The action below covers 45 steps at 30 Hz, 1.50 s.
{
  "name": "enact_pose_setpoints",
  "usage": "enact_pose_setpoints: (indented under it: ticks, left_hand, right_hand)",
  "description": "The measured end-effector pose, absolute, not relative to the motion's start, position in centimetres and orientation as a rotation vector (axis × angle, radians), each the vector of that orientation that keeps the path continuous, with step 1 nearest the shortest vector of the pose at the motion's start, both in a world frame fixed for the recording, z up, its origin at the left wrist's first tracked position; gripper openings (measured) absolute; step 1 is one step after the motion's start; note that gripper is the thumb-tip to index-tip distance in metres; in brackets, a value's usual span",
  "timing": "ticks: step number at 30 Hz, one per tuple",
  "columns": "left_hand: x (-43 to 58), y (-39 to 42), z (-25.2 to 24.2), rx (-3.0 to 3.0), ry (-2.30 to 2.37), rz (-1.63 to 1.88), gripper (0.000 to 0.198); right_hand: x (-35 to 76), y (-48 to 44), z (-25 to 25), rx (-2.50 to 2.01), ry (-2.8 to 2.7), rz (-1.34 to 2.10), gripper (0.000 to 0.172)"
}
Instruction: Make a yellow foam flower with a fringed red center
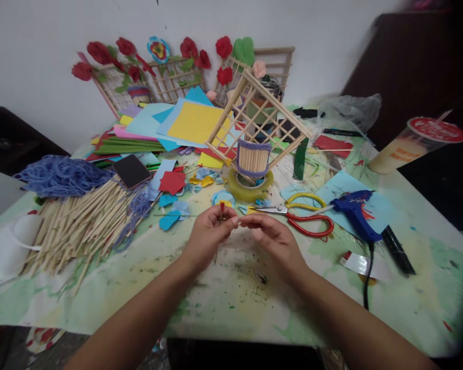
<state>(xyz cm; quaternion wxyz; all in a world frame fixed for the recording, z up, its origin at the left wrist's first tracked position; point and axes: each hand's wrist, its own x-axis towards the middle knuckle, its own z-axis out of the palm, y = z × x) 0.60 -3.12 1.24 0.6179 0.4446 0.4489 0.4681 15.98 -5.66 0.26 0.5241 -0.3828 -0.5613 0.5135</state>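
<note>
While finished paper flowers line the wall, head view: stick carries only a red tip, little built so far. Left hand pinched shut on stick, above surface centre. Right hand fingertips pinched against left's; contents too small to tell. Scissors, glue gun lie near, untouched.

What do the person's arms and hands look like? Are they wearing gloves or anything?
No gloves. The left hand and the right hand are both bare. The left forearm and right forearm are bare too, and no sleeve shows anywhere down to the picture's bottom edge. No watch, bracelet or ring can be seen.
</note>
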Motion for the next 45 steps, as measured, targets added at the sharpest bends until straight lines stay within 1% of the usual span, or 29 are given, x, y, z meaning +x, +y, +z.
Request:
enact_pose_setpoints:
  ticks: [1, 2, 3, 8, 11, 12, 13, 16, 17, 20, 22, 26, 30, 35, 45]
  left_hand:
    - [0.7, -3.3, 1.3, 1.025, 0.990, 1.040, 0.022]
    - [0.8, -3.5, 1.4, 1.017, 0.944, 1.022, 0.023]
    - [0.9, -3.6, 1.5, 1.000, 0.899, 1.018, 0.024]
    - [1.1, -3.8, 1.3, 0.979, 0.810, 1.033, 0.023]
    - [1.1, -3.8, 1.0, 1.068, 0.839, 0.963, 0.024]
    - [1.2, -3.8, 0.9, 1.093, 0.858, 0.938, 0.026]
    - [1.2, -3.8, 0.9, 1.111, 0.877, 0.917, 0.028]
    - [1.2, -3.8, 1.0, 1.102, 0.889, 0.891, 0.031]
    - [1.2, -3.9, 1.1, 1.079, 0.868, 0.890, 0.032]
    - [1.1, -4.1, 1.3, 1.012, 0.784, 0.882, 0.033]
    - [1.1, -4.2, 1.2, 0.998, 0.762, 0.868, 0.031]
    - [1.4, -4.4, 0.9, 1.033, 0.762, 0.845, 0.023]
    - [1.6, -4.4, 0.7, 1.079, 0.746, 0.842, 0.021]
    - [1.5, -4.1, 0.5, 1.072, 0.761, 0.872, 0.021]
    - [1.5, -4.0, 0.3, 1.065, 0.770, 0.952, 0.015]
  right_hand:
    - [15.9, -5.7, 0.2, -0.972, -1.410, 1.093, 0.025]
    - [15.8, -5.8, 0.2, -1.013, -1.458, 0.998, 0.018]
    - [15.8, -5.9, 0.2, -1.041, -1.478, 0.937, 0.016]
    - [16.0, -5.8, 0.4, -1.066, -1.456, 0.826, 0.022]
    - [16.3, -5.7, 0.4, -1.032, -1.458, 0.774, 0.039]
    - [16.4, -5.8, 0.5, -1.022, -1.460, 0.750, 0.042]
    - [16.5, -5.8, 0.5, -1.015, -1.466, 0.715, 0.043]
    - [16.9, -6.2, 0.7, -1.017, -1.541, 0.524, 0.031]
    - [17.0, -6.3, 0.7, -1.015, -1.598, 0.451, 0.035]
    - [17.2, -6.7, 0.8, -1.015, -1.803, 0.285, 0.064]
    - [17.2, -6.8, 0.8, -0.991, -1.907, 0.239, 0.073]
    - [16.9, -6.7, 0.8, -0.954, -1.981, 0.230, 0.078]
    - [16.8, -6.7, 0.8, -0.973, -1.969, 0.237, 0.081]
    - [16.9, -6.8, 0.9, -0.975, -1.955, 0.236, 0.078]
    - [16.9, -6.8, 0.8, -0.931, -1.880, 0.085, 0.062]
